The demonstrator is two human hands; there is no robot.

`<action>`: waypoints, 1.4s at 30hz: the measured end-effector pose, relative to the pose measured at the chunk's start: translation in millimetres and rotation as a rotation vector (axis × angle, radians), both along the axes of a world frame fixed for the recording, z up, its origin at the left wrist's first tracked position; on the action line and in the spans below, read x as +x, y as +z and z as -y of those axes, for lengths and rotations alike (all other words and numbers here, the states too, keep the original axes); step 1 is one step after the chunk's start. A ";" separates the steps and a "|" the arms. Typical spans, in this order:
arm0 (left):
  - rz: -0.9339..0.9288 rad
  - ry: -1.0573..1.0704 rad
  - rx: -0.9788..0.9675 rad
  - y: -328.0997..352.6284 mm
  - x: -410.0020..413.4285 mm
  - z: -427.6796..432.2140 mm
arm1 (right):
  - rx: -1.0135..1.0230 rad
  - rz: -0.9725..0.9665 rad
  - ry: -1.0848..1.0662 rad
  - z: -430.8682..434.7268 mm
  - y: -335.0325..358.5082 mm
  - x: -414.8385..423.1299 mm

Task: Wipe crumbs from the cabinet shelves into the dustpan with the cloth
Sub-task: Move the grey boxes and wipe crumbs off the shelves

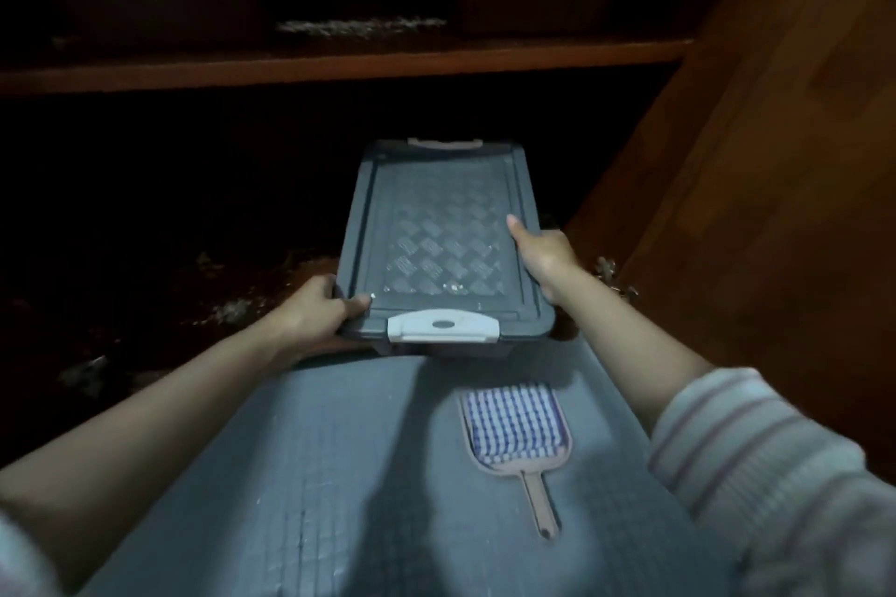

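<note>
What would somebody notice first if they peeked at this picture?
First the grey lidded box in the middle, gripped by the left hand at its near corner and the right hand on its side. Then the blue-checked cloth lying in the pink dustpan on the grey surface in front. Farther back, pale crumbs dot the upper shelf.

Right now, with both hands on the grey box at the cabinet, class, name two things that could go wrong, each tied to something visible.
1. The left hand and right hand grip the grey box; pulled back and set down, it might land on the dustpan and cloth lying nearer the person.
2. Sliding it could scatter the crumbs beside it on the dark shelf.
</note>
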State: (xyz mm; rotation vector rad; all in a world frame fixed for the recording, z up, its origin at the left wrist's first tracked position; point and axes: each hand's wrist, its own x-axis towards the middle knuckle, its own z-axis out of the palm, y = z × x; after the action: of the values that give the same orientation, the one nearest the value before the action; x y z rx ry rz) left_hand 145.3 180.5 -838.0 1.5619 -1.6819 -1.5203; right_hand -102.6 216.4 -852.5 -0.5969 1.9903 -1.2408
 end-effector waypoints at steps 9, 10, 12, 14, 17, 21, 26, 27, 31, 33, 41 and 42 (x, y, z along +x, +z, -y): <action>0.214 0.167 0.071 -20.9 124.3 -65.9 | 0.024 0.013 0.177 -72.6 -45.4 140.3; 0.225 0.224 0.059 -28.5 134.9 -68.6 | 0.048 0.023 0.203 -78.2 -52.8 152.0; 0.246 0.271 0.089 -42.3 157.0 -76.8 | 0.109 0.022 0.249 -91.0 -64.7 174.5; 0.281 0.237 0.148 -54.3 173.6 -84.0 | 0.149 0.028 0.284 -100.0 -78.5 190.5; 0.326 0.187 0.220 -69.3 191.1 -86.5 | 0.224 0.018 0.301 -109.3 -97.9 207.5; 0.379 0.114 0.268 -85.5 200.1 -81.0 | 0.316 -0.014 0.306 -113.4 -117.4 216.4; 0.444 0.089 0.156 -115.9 206.8 -69.7 | 0.327 -0.055 0.357 -103.5 -134.7 212.6; 0.458 0.089 0.133 -121.5 208.0 -68.8 | 0.339 -0.056 0.371 -101.3 -136.7 211.5; 0.508 0.058 0.109 -143.2 216.0 -64.4 | 0.367 -0.096 0.414 -98.0 -142.5 210.7; 0.533 0.036 0.097 -147.0 215.7 -62.1 | 0.364 -0.092 0.415 -98.4 -144.4 209.5; 0.832 -0.115 -0.182 -115.2 197.5 -64.7 | 0.403 0.022 0.496 -101.2 -138.9 186.5; 0.818 -0.099 -0.241 -110.9 191.6 -63.9 | 0.393 0.026 0.480 -101.3 -136.7 179.3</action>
State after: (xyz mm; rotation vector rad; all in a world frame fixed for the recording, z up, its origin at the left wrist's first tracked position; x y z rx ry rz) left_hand 336.8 244.3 -948.9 2.1363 -2.2685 -0.6733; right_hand 76.7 317.7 -989.3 -0.7895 1.8501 -0.5494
